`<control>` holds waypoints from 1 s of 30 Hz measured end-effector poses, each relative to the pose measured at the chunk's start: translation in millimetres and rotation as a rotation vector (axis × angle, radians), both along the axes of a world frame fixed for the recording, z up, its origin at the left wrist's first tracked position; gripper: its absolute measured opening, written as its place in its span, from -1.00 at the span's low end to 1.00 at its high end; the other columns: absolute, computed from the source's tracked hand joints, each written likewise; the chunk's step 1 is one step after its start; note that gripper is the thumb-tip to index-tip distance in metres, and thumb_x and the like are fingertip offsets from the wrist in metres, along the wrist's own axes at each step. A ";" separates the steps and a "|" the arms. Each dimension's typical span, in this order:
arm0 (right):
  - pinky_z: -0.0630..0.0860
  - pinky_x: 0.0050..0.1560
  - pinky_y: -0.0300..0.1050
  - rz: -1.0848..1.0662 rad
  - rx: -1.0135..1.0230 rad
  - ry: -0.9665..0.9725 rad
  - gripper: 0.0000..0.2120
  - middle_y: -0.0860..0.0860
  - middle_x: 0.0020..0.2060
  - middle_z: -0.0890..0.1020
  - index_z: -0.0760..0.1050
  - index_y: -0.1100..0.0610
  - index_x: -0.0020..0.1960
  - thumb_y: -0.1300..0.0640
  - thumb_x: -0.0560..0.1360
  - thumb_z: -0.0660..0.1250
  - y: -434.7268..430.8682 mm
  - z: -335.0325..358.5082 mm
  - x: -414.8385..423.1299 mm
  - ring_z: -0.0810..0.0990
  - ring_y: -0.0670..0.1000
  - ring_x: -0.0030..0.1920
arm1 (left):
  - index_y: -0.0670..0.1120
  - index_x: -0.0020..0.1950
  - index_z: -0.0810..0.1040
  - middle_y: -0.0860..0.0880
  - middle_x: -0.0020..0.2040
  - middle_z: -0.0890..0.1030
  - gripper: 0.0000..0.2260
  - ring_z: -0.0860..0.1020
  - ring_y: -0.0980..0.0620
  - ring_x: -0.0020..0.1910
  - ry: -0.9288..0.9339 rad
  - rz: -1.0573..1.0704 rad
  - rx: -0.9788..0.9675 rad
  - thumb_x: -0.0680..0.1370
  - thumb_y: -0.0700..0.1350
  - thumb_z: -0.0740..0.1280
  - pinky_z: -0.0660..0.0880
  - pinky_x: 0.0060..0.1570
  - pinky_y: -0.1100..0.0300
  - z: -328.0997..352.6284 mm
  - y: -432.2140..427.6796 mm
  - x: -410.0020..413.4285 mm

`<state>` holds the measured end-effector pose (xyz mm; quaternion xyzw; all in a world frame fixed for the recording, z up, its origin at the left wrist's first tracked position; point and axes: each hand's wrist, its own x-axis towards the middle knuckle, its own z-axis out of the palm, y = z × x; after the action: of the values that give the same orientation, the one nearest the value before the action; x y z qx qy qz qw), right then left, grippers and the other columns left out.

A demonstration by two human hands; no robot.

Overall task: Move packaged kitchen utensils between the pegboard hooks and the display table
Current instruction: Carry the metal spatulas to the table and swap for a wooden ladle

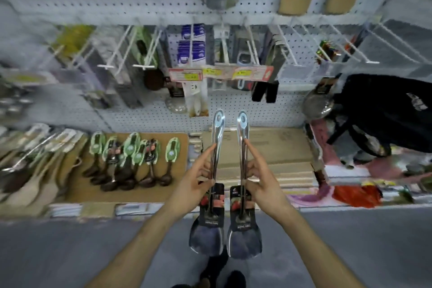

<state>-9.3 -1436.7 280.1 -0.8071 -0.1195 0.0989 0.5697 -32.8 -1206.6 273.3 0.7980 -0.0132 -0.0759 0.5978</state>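
Nearest, we are watching the left hand (201,177) and the right hand (260,180), just apart from each other. Each is pinching the polished shaft of a packaged steel spatula, left spatula (216,138) and right spatula (243,133), with blades hanging down before the display table (268,152) and hang holes pointing up. Risk one, we are judging: the slick handles are sitting in light finger grips and could be sliding or twisting. Risk two: the low blades could be catching the table edge, or sweeping the green-carded spoons (131,156) lying to the left. Farther off, the pegboard (145,114) hooks (143,66) are looking crowded behind price tags (219,73); threading two small holes at once could be missing or knocking hung stock loose.
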 end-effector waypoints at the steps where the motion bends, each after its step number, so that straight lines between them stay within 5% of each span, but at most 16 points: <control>1: 0.62 0.11 0.04 0.024 0.005 -0.002 0.03 -0.07 0.03 0.54 0.13 -0.36 0.67 0.53 0.54 0.32 3.0 2.9 -0.3 0.59 0.09 0.02 | 0.44 0.61 0.20 0.02 0.19 0.46 -0.15 0.53 -0.03 0.11 -0.011 0.019 0.009 0.62 -0.37 0.39 0.55 0.33 0.03 3.6 2.6 -6.8; 4: 0.61 0.12 0.19 0.080 0.021 -0.012 0.04 0.08 0.07 0.49 0.13 -0.42 0.65 0.54 0.54 0.29 10.2 16.0 -1.6 0.55 0.15 0.05 | 0.44 0.62 0.19 0.00 0.23 0.46 -0.16 0.53 0.01 0.08 -0.052 0.066 0.000 0.63 -0.35 0.38 0.55 0.32 -0.06 17.4 7.5 -21.7; 9: 0.58 0.11 0.01 0.102 0.071 -0.116 0.04 0.11 0.07 0.44 0.15 -0.38 0.66 0.56 0.54 0.31 17.5 47.1 10.0 0.50 0.09 0.01 | 0.45 0.61 0.22 0.01 0.17 0.46 -0.16 0.53 0.08 0.05 -0.166 0.114 -0.011 0.63 -0.37 0.38 0.54 0.18 0.18 54.8 15.1 -20.4; 15: 0.57 0.04 -0.18 0.076 0.094 -0.278 0.04 0.03 0.05 0.43 0.17 -0.43 0.63 0.55 0.54 0.30 32.5 124.0 55.9 0.47 -0.13 -0.05 | 0.45 0.61 0.21 -0.03 0.17 0.45 -0.15 0.53 -0.11 0.12 -0.304 0.057 0.039 0.61 -0.38 0.38 0.57 0.14 0.00 121.1 37.1 30.7; 18: 0.56 -0.01 -0.16 0.063 0.103 -0.375 0.03 0.03 0.04 0.41 0.15 -0.45 0.63 0.54 0.55 0.29 40.2 171.5 77.2 0.45 -0.12 -0.09 | 0.43 0.61 0.24 0.11 0.15 0.46 -0.14 0.51 0.02 0.08 -0.410 0.020 0.043 0.60 -0.41 0.37 0.54 0.15 0.18 166.1 47.4 57.0; 24: 0.63 0.03 0.05 0.023 0.146 -0.522 0.04 0.20 0.05 0.47 0.17 -0.48 0.60 0.54 0.55 0.30 54.2 263.8 108.7 0.53 0.07 -0.06 | 0.47 0.58 0.25 -0.10 0.20 0.49 -0.14 0.57 -0.05 0.16 -0.567 0.031 0.036 0.59 -0.36 0.44 0.60 0.25 0.07 259.6 66.4 100.9; 30: 0.61 0.01 0.16 0.014 0.119 -0.663 0.04 0.18 0.06 0.47 0.14 -0.50 0.60 0.52 0.55 0.30 66.0 329.3 132.7 0.54 0.25 0.02 | 0.48 0.58 0.22 -0.06 0.11 0.50 -0.13 0.59 0.02 0.08 -0.735 0.035 0.094 0.58 -0.32 0.47 0.57 0.26 0.09 327.0 75.4 127.5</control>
<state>123.4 -1370.7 609.4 -0.7598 -0.3095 -0.1720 0.5452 94.7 -1131.2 600.3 0.7988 -0.2097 0.2253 0.5170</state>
